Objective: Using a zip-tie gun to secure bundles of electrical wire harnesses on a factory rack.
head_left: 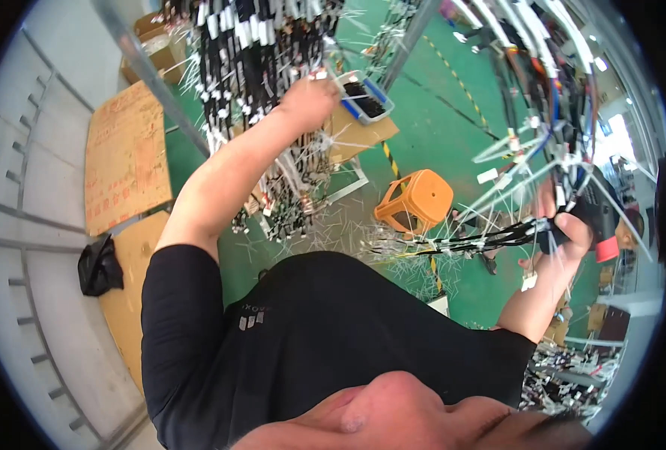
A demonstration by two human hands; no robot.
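room: a workshop with a green painted floor crossed by yellow and black striped lines, seen from above through a strongly curved lens; a pale panelled wall bends along the left edge.
floor litter: many white cable ties lie scattered across the green surface.
left hand: the left hand reaches up and away on an outstretched bare forearm, fingers curled in among a hanging rack of black wire harnesses with white tags; whether it grips one cannot be told.
right hand: the right hand is closed around the end of a black wire bundle, thumb pressed on top.
wire bundle: it runs roughly level, leftward from the right hand, with white cable ties sticking out along its length; above it hang more cables in blue, red and black.
stool: an orange plastic stool stands on the floor between the two arms.
tray: a blue tray holding dark parts sits just beside the left hand, on cardboard.
cardboard: flat brown cardboard sheets lean near the wall, a black bag below them.
clothing: a black short-sleeved shirt fills the lower middle.
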